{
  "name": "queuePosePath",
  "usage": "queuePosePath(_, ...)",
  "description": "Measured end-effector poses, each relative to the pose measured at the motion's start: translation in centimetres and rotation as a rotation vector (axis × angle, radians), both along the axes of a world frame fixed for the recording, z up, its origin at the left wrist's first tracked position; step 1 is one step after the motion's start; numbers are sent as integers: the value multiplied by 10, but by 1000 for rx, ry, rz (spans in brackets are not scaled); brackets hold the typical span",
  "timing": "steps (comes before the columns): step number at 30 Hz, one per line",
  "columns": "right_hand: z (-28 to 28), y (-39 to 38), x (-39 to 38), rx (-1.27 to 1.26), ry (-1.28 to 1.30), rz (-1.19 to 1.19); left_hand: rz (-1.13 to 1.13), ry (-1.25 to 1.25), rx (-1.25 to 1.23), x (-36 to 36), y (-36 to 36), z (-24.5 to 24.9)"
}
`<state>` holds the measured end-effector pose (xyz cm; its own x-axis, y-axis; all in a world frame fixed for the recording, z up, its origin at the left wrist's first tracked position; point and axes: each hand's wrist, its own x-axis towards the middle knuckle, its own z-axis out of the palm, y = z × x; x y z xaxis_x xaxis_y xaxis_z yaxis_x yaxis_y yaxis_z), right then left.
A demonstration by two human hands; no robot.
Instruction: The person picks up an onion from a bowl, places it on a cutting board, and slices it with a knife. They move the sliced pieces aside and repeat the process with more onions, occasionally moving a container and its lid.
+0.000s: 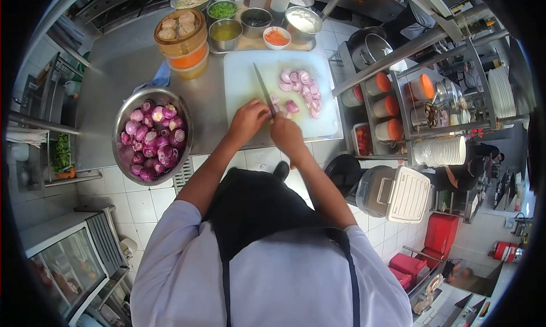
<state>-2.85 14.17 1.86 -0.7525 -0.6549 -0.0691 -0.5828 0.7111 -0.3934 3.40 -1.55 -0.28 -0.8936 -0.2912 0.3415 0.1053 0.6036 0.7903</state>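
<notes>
My right hand [286,135] is wrapped round the handle of a kitchen knife [263,87], whose blade points away from me across a white cutting board [242,71]. Left of the blade, my left hand [250,119] has its fingers bent and pressed together by the knife; whatever is under them is hidden. Just right of the blade lies a piece of purple onion [292,106]. Sliced onion [304,85] is heaped on the board's right side. A steel bowl [118,153] full of peeled purple onions [151,136] stands to the left, at the counter's front edge.
Behind the board are a bamboo steamer with dumplings [181,25], a bowl of chopped greens [222,9], a pot of yellow liquid [226,31] and a bowl of orange shreds [277,37]. A blue cloth [161,75] lies behind the onion bowl. Shelves with orange-lidded tubs [387,107] stand at right.
</notes>
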Motion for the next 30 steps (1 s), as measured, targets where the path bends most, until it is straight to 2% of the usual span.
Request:
queuePosePath(3,13,2,-12,110,18,95,0,6,-7,-1,-2,1)
queuePosePath(6,16,3,-2,91,24,88,-15,-3,-17,-1,-1,-1)
queuePosePath(9,-1,-6,11,62,-8,-27,11,-17,-12,1,1,-1)
queuePosePath(13,-2,-3,0,38,6,44,12,16,0,2,1,1)
queuePosePath(15,2,0,-15,85,-5,101,2,-32,9,1,-1,0)
queuePosePath(20,52,1,-6,165,-97,70,7,-45,17,0,-1,-7)
queuePosePath(25,51,3,3,197,-123,45,23,46,11,-1,0,-3)
queuePosePath(30,47,6,9,205,-115,71,25,21,14,-2,-1,-3)
